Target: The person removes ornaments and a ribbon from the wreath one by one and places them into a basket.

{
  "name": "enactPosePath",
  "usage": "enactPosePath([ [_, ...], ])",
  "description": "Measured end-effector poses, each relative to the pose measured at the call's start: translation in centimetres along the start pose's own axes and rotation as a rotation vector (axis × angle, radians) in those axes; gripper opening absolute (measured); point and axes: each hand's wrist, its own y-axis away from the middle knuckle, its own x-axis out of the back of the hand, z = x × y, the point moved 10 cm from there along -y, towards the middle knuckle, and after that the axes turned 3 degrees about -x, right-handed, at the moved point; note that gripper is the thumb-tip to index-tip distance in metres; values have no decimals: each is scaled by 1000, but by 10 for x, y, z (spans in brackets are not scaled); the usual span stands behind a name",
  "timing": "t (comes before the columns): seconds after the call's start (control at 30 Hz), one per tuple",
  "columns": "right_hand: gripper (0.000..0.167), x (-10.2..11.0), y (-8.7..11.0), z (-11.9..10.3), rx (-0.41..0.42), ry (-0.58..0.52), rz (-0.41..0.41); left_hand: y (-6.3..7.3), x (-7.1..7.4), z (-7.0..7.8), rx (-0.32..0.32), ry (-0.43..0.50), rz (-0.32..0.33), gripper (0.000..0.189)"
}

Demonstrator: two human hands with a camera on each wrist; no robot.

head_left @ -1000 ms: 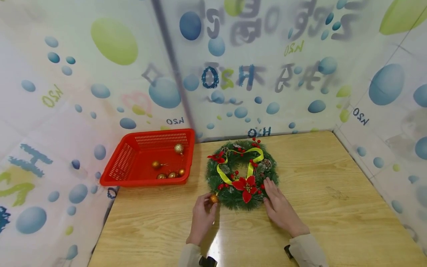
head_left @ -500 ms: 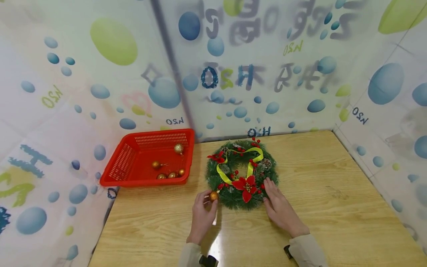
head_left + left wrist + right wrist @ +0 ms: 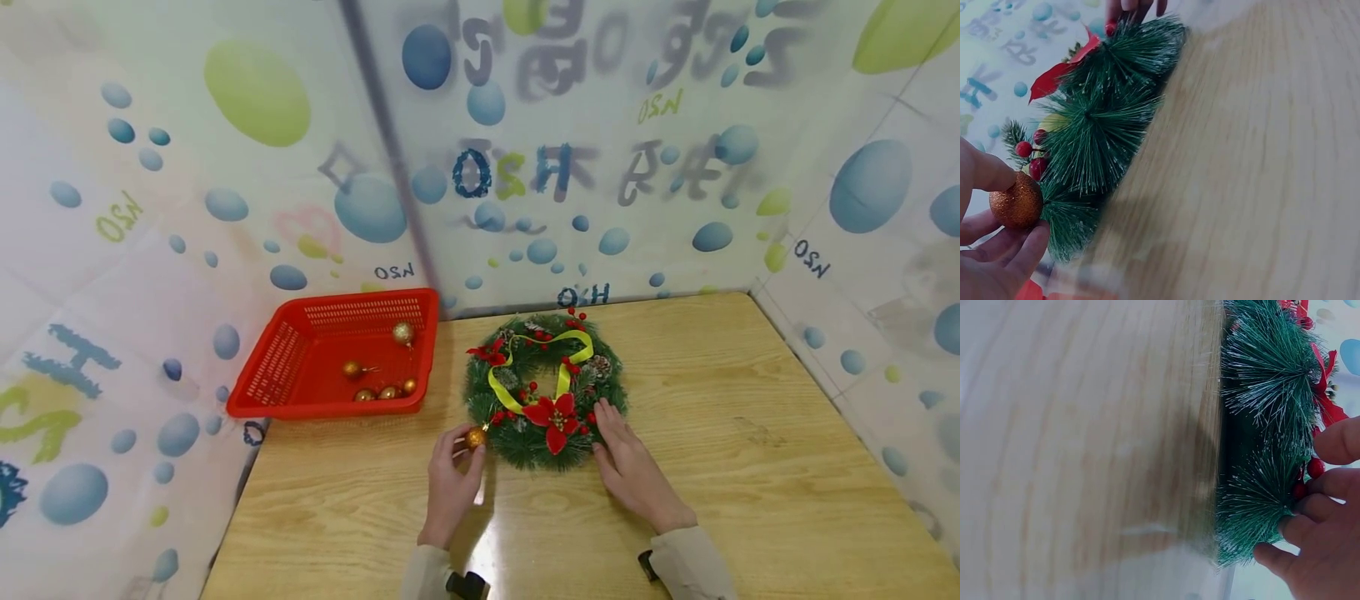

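A green wreath (image 3: 517, 454) lies on the wooden table, decked with red poinsettias (image 3: 555, 421), red berries, pine cones and a yellow ribbon (image 3: 504, 393). At its front left edge my left hand (image 3: 452, 483) pinches a glittery orange-gold Christmas ball (image 3: 1016, 201) between thumb and fingers. The ball's small cap points toward the wreath's needles. On the wreath's front right side rests my right hand (image 3: 636, 477), fingers spread over the needles beside some red berries (image 3: 1315, 467). Part of its fingertips is hidden among the greenery in the right wrist view.
Left of the wreath stands a red plastic basket (image 3: 258, 367) with several gold balls (image 3: 352, 368) inside. The wooden table (image 3: 750, 467) extends to the right and front. A patterned sheet (image 3: 480, 250) with blue and green dots surrounds the table's back and sides.
My left hand has shifted slightly up and left with the Christmas ball, whose cap now shows more. The right hand stays in place on the wreath.
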Motion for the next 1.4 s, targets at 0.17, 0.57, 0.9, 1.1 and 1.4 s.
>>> enactPosePath([
  [0.17,59,-2,0,1,-5,-6,-5,-4,3,-1,11,4,3,33],
  [0.57,59,-4,3,4,-15,-6,-10,-22,13,4,-21,49,-11,38],
  [0.9,59,-4,3,2,-7,3,-3,-44,31,67,-97,37,-6,34],
  [1.1,59,-4,2,2,-10,5,-3,-59,39,73,-146,9,14,33],
  [1.4,59,-4,1,2,-2,7,7,-83,48,63,-248,4,1,36],
])
